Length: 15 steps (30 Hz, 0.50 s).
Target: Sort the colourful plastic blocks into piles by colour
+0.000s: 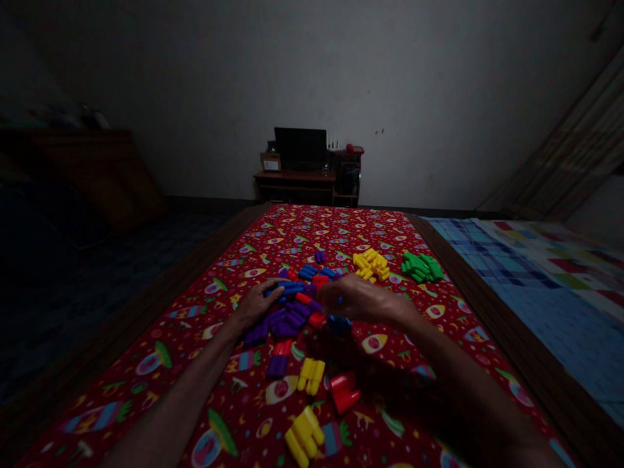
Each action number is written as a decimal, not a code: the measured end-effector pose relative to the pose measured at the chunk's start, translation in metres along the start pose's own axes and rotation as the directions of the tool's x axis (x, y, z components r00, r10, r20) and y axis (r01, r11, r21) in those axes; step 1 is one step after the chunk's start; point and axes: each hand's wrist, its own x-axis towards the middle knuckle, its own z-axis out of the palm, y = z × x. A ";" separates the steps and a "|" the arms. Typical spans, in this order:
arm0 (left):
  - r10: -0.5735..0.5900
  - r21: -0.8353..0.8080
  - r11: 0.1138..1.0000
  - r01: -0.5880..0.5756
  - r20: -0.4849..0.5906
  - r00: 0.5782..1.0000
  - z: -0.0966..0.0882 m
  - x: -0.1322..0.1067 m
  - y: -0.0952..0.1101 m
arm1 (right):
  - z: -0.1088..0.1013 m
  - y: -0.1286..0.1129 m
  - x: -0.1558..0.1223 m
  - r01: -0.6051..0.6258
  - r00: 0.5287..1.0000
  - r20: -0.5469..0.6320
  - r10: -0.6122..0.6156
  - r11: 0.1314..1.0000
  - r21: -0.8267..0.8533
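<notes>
My left hand (255, 305) lies with its fingers over blue plastic blocks (285, 289) in a mixed pile of interlocking toy blocks. My right hand (358, 299) reaches in from the right, fingertips near a red block (305, 298), with a blue block (340, 324) just below it. Purple blocks (287, 322) sit between my hands. Farther off lie a yellow cluster (371, 263) and a green cluster (422, 266). Nearer me are yellow blocks (311, 375) and red blocks (345, 392). In this dim light I cannot see whether either hand grips anything.
The blocks lie on a red printed bedsheet (205, 344) over a bed with a wooden frame (517, 338). A blue checked quilt (550, 292) lies to the right. A low desk with a dark monitor (300, 148) stands against the far wall.
</notes>
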 end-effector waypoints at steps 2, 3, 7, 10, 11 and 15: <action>-0.009 0.002 1.000 0.009 -0.001 1.000 0.000 0.000 -0.001 | 0.022 -0.030 -0.002 0.134 0.980 0.167 -0.110 0.981 -0.139; -0.011 0.003 1.000 0.011 -0.002 1.000 0.001 0.000 -0.001 | 0.035 -0.041 -0.004 0.198 0.962 0.229 -0.151 0.959 -0.200; -0.011 0.004 1.000 0.011 -0.002 1.000 0.001 0.000 -0.002 | 0.071 -0.062 -0.016 0.327 0.943 0.195 -0.271 0.869 -0.372; -0.005 0.012 1.000 0.005 0.000 1.000 0.000 0.001 -0.003 | 0.071 -0.061 -0.015 0.326 0.944 0.180 -0.276 0.863 -0.386; -0.003 0.014 1.000 0.003 0.000 1.000 0.000 0.001 -0.003 | 0.066 -0.059 -0.012 0.307 0.949 0.190 -0.253 0.880 -0.363; 0.005 -0.008 1.000 -0.005 0.004 1.000 0.001 0.000 -0.001 | 0.042 -0.032 0.005 0.136 0.990 0.072 -0.124 0.968 -0.211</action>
